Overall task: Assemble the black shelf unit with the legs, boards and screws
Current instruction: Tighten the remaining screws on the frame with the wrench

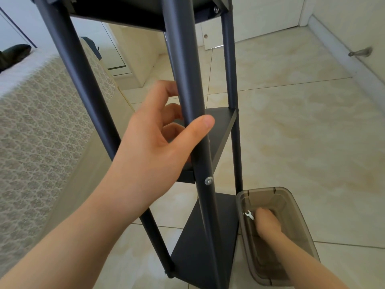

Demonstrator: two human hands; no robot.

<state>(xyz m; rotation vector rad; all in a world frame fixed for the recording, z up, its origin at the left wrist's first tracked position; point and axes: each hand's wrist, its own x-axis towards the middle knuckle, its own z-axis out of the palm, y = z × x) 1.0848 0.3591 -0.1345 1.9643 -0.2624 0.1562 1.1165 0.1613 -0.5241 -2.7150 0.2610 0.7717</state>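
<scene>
The black shelf unit (208,236) stands upright on the tiled floor (291,122), just beside a bed (41,132) with a patterned cover. It looks close to finished, with three boards already sitting between the legs. The left hand (158,138) grasps the near leg (187,69), fingers curled behind the tube and thumb laid across its front, just above the middle board (220,130). The right hand (267,222) is down inside a smoky plastic bin (262,189) on the floor by the unit's foot. A small silver wrench (249,215) shows at its fingertips, but the hand is blurred, so I can't tell whether the fingers have closed on it or just lie next to it. My guess is that the step is fetching the tool to snug up a fixing like the screw (208,180) in the near leg at the middle board's corner. To do that well, I'd brace the leg firmly, as the left hand does, so the tall frame neither twists nor tips. I'd seat the tool squarely before turning and tighten the joints evenly rather than cranking one hard, checking that the boards sit level. I can read no brand, label or lettering on the unit, the bin or the wrench.
</scene>
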